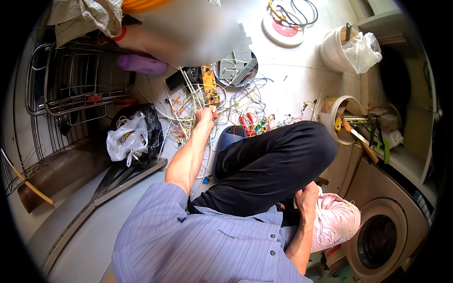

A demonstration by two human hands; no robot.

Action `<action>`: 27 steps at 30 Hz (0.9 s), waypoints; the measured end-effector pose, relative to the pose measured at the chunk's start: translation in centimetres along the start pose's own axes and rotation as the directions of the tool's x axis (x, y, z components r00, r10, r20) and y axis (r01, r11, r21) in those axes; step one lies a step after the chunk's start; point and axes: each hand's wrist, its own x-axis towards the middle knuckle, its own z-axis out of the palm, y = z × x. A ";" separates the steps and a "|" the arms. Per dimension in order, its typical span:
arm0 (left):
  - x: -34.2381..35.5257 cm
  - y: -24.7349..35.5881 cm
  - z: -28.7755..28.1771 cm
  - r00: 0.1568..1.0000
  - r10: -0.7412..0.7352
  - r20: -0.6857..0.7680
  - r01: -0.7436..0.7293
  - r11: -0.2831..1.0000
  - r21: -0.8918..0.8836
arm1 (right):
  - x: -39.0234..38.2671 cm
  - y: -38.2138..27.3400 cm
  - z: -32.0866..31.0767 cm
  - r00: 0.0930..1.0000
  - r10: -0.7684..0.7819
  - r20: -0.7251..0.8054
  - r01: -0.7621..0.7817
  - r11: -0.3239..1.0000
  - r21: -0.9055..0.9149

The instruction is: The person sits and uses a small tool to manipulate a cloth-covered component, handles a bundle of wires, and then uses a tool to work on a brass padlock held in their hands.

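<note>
My left hand [205, 114] reaches forward into a tangle of wires [181, 125] on the floor. Its fingers are pinched together beside the lower end of an orange circuit board [209, 85]; a small pale piece shows at the fingertips, too small to name. My right hand [308, 195] is closed and rests by my lap, against a pink cloth [332, 219]. What it holds, if anything, is hidden. Red-handled pliers [247, 123] lie among the wires, close to a blue slipper [226, 146]. Beyond the board, a round basin [236, 78] holds grey parts and a coiled tube.
On the left stand a wire rack [71, 101] and bags [130, 139], with a metal frame [94, 203] nearer me. To the right are a tool bucket [337, 125], a white bucket [337, 52] and a washing machine [377, 236]. A white lid [283, 35] lies farther off.
</note>
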 end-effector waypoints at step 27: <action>-2.3 -0.6 -1.4 0.970 -0.079 0.229 0.060 0.994 0.088 | 0.1 -0.1 0.3 0.999 0.010 0.052 -0.011 1.000 0.017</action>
